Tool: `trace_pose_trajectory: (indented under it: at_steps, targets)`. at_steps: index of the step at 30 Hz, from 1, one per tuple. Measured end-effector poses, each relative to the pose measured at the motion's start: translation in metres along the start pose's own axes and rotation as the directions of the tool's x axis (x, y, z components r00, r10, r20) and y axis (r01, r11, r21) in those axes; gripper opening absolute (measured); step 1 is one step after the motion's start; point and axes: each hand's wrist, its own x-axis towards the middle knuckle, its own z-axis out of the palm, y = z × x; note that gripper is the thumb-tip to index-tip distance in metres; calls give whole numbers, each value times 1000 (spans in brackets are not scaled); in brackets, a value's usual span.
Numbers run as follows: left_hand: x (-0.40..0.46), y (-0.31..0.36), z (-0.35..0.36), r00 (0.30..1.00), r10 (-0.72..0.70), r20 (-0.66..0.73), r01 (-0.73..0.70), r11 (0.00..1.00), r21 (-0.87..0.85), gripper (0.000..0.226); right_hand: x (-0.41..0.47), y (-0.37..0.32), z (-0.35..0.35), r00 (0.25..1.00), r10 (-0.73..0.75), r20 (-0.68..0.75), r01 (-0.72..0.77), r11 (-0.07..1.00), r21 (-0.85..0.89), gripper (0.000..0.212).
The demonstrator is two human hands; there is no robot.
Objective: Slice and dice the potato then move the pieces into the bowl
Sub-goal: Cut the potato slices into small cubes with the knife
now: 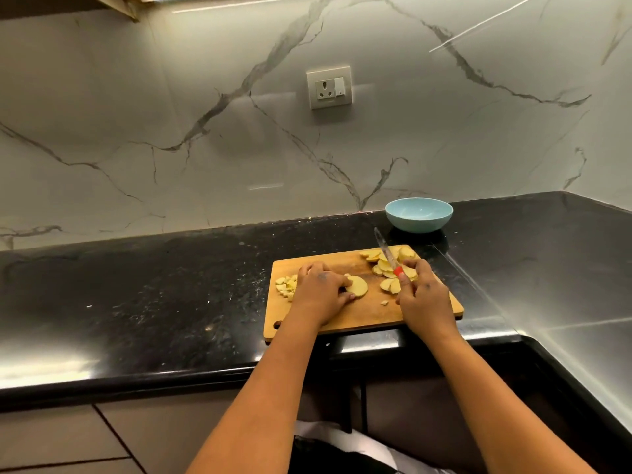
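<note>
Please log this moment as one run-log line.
left hand: holds round potato slice | right hand: grips red-handled knife | light-blue bowl: empty

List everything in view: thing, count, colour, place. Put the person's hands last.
cutting board: one, wooden brown, near counter edge.
potato slices: a pile, pale yellow, board's far right.
diced potato: small heap, pale yellow, board's left.
knife: one, red handle, blade pointing away over the slices.
bowl: one, light blue, looks empty, behind the board.
counter: one, black.
wall socket: one, white, on marble backsplash.
left hand: holds a potato slice on the board.
right hand: grips the knife.
</note>
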Motion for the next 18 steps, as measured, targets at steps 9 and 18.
trace_pose_trajectory:
  at_steps: [9,18]
  targets:
    - [3,13,23,992,-38,-120,28,996,-84,39,-8,-30,-23,977,59,206,11,946,-325,22]
    - [2,11,24,994,-55,-99,42,991,-127,37,3,-54,-17,952,120,281,48,849,-526,23]
